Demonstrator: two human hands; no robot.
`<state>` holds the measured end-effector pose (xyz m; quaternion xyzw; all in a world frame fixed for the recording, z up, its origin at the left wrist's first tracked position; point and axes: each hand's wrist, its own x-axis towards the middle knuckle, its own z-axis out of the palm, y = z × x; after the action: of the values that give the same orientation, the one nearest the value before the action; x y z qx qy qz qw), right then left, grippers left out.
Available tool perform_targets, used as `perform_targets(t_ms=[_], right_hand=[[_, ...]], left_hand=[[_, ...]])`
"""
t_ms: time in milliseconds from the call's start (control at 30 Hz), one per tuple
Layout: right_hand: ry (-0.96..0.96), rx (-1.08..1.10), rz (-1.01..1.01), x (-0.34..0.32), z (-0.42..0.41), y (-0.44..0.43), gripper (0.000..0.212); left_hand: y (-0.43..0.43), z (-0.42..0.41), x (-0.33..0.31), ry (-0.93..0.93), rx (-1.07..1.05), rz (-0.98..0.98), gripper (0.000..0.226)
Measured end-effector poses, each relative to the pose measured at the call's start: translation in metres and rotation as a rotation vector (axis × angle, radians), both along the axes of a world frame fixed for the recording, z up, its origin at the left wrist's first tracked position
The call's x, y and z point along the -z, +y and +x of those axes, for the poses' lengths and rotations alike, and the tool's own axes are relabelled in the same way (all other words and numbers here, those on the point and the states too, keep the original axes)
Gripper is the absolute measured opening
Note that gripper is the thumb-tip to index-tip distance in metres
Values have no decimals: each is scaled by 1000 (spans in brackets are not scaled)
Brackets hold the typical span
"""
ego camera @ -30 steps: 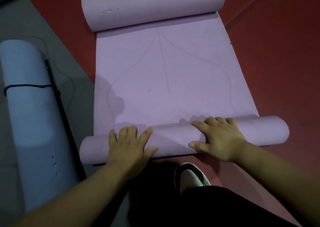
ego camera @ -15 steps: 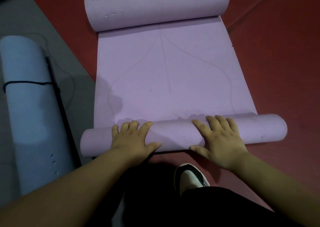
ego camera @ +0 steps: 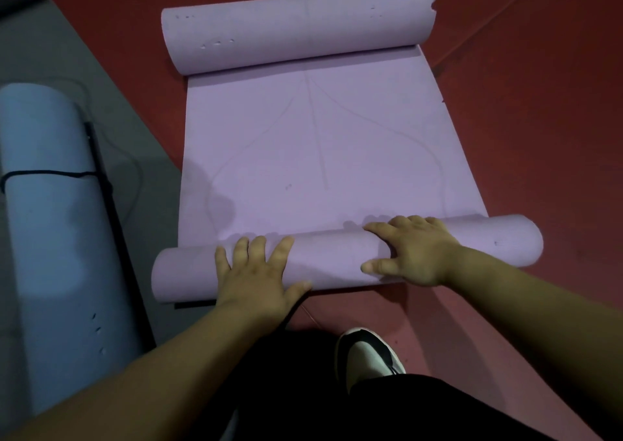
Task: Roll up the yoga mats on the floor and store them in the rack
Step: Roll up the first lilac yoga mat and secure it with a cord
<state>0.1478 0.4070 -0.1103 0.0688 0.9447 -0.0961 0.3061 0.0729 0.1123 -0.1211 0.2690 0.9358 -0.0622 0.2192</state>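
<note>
- A light purple foam yoga mat [ego camera: 320, 157] is seen lying on the floor, stretching straight away from both hands. Each end is curled into a roll, with a flat stretch between.
- The near roll [ego camera: 340, 262] lies crosswise directly under the hands.
- The left hand [ego camera: 256, 272] is laid flat on top of it, with the fingers straight and spread wide and the thumb stretched out along the near side.
- The right hand [ego camera: 414, 251] is pressed on the same roll, just to the right of the left hand. Its fingers are draped over the top towards the far side and its thumb points left. Neither hand's fingers are closed round the roll.
- The roll's left end juts out a little past the left hand, while its right end runs well beyond the right hand. The roll sits slightly askew, with the right end farther away.
- Ahead of the fingertips the flat stretch of mat lies open, marked with faint curved lines.
- Well ahead of the hands, the thicker far roll [ego camera: 296, 32] closes off that stretch. A small notch is seen at its right end.
- To the right of the right hand, and beyond the mat, a dark red floor covering [ego camera: 539, 137] is spread, crossed by a seam.
- To the left of the left hand, a pale blue rolled foam mat [ego camera: 50, 238] lies on a grey floor strip [ego camera: 50, 53], apart from the purple mat. It is tied round with a thin black cord [ego camera: 47, 173].
- Nearer the person than the hands, a black-and-white shoe [ego camera: 367, 353] is planted on the red floor.
</note>
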Motion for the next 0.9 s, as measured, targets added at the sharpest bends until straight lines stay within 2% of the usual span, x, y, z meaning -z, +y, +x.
perform_targets(t_ms=[200,400,600,767,900], right_hand=[[411,4,139,17,38,-20,87],[377,-15,153,20,29,-12,87],[196,-19,123,7,3,1,100],[303,-9,122,12,7,2,95],[461,-25,151,23,23,-7,91]], left_hand=[[12,-26,-9,-66,23,-32,88],[17,-37,-13,-91,5,-40,88],[0,-10,14,146,84,163,95],[4,-24,6,88,73,72,104],[13,-42,-6,-16,59,-17,99]])
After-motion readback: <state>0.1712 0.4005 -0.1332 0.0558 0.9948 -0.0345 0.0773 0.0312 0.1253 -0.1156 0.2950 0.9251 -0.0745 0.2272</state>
